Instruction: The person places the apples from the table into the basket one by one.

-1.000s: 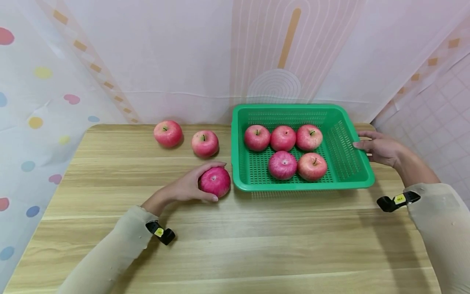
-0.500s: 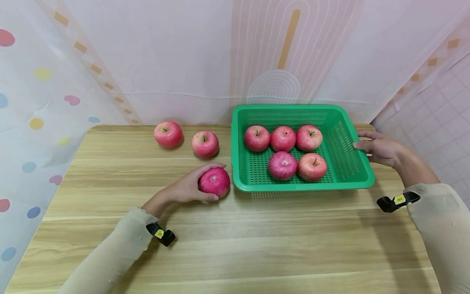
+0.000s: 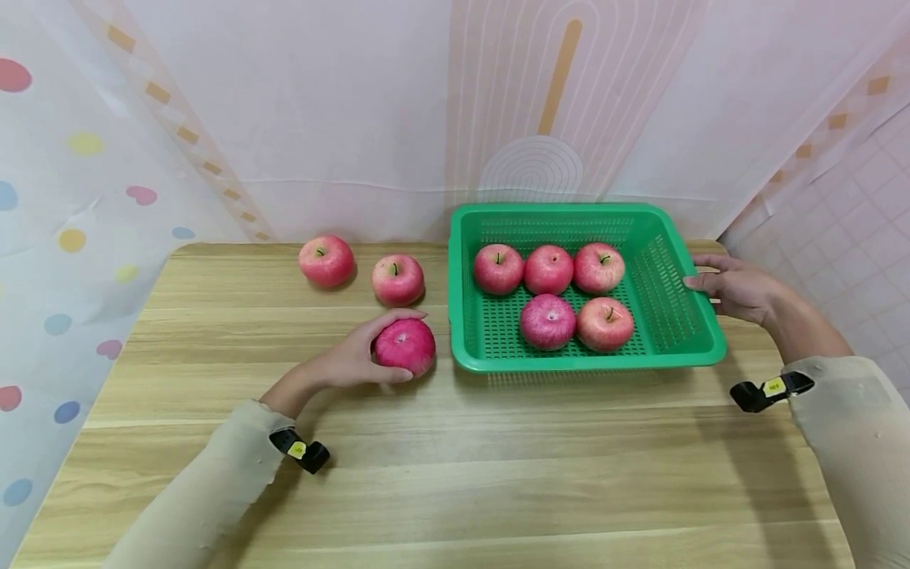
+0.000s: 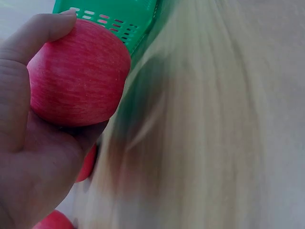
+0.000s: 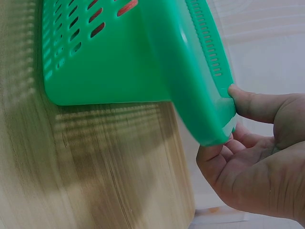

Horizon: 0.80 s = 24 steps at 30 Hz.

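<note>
A dark pink-red apple (image 3: 407, 348) sits in the grip of my left hand (image 3: 350, 357), thumb on the near side and fingers round the far side. In the left wrist view the same apple (image 4: 78, 74) fills the space between thumb and palm. My right hand (image 3: 742, 291) holds the right rim of a green plastic basket (image 3: 590, 362). Thumb on top and fingers curled beneath, this hand (image 5: 257, 157) pinches the rim in the right wrist view. Inside the basket lie several apples, a back row with a red apple (image 3: 548, 269) and a front pair with a purplish apple (image 3: 547, 322).
Two more apples rest on the wooden table (image 3: 455, 474) left of the basket: one apple (image 3: 326, 261) near the back edge, another apple (image 3: 398, 280) just behind my left hand. A patterned cloth wall (image 3: 341, 118) stands right behind the table.
My left hand has shifted slightly left with the apple, widening the gap to the basket. My right hand and the basket have stayed in place.
</note>
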Each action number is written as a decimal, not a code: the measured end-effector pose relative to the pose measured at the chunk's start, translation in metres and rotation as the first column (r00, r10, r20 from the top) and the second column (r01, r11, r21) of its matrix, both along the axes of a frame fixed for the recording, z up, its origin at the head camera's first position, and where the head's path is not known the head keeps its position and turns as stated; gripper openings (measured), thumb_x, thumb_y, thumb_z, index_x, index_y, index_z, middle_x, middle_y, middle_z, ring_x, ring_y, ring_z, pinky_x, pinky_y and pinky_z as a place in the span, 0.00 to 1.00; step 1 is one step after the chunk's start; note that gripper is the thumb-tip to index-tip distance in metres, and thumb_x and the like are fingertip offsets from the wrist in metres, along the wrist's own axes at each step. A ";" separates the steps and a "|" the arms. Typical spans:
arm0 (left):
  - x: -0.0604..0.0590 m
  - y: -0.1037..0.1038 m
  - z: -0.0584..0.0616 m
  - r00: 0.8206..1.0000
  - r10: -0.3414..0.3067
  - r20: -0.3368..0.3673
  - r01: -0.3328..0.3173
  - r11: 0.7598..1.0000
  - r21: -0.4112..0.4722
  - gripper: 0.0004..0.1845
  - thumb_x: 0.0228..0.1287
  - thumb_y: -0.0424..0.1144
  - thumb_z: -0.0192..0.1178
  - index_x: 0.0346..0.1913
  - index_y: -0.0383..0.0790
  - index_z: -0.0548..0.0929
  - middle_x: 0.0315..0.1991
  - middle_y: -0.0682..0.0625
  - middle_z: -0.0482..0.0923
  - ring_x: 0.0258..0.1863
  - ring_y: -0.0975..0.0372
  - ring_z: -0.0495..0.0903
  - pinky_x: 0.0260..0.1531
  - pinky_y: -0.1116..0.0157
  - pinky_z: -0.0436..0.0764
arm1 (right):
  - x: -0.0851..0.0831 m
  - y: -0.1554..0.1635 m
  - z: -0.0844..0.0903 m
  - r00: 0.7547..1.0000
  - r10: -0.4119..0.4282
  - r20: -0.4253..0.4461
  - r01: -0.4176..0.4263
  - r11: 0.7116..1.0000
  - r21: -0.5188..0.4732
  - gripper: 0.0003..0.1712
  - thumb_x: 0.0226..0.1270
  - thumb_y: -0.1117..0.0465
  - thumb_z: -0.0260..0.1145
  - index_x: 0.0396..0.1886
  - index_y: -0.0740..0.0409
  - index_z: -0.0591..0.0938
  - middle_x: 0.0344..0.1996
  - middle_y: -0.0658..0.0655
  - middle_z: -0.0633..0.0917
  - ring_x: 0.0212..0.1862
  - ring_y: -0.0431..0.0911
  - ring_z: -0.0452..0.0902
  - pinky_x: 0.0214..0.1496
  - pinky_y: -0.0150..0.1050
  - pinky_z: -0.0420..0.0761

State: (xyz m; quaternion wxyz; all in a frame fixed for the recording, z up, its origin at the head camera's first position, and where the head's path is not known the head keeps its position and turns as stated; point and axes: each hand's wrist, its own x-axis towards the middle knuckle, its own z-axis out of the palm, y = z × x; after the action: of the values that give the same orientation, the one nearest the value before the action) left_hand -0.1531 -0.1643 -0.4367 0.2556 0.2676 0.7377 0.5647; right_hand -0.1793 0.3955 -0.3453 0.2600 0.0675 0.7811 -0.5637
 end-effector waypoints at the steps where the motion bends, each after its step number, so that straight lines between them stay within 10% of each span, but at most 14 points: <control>1: -0.001 -0.002 0.001 1.000 0.001 -0.019 -0.001 1.000 -0.007 0.43 0.59 0.32 0.73 0.75 0.41 0.63 0.66 0.43 0.69 0.61 0.45 0.72 0.43 0.54 0.87 | 0.000 0.000 0.000 1.000 -0.001 0.000 0.001 1.000 -0.001 0.15 0.82 0.65 0.52 0.62 0.52 0.65 0.38 0.43 0.84 0.41 0.37 0.82 0.44 0.37 0.84; 24: -0.026 -0.023 0.058 0.985 -0.071 -0.157 0.058 0.995 -0.082 0.43 0.58 0.31 0.73 0.75 0.44 0.65 0.66 0.42 0.68 0.62 0.48 0.71 0.52 0.56 0.84 | -0.002 0.001 0.000 1.000 -0.004 0.007 0.004 1.000 -0.008 0.16 0.82 0.65 0.52 0.63 0.53 0.64 0.37 0.44 0.84 0.40 0.38 0.82 0.44 0.37 0.84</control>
State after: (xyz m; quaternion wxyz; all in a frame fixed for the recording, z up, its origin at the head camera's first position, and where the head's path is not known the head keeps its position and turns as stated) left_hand -0.1794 -0.1869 -0.3782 0.2238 0.3258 0.7680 0.5040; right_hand -0.1811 0.3964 -0.3455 0.2618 0.0699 0.7779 -0.5670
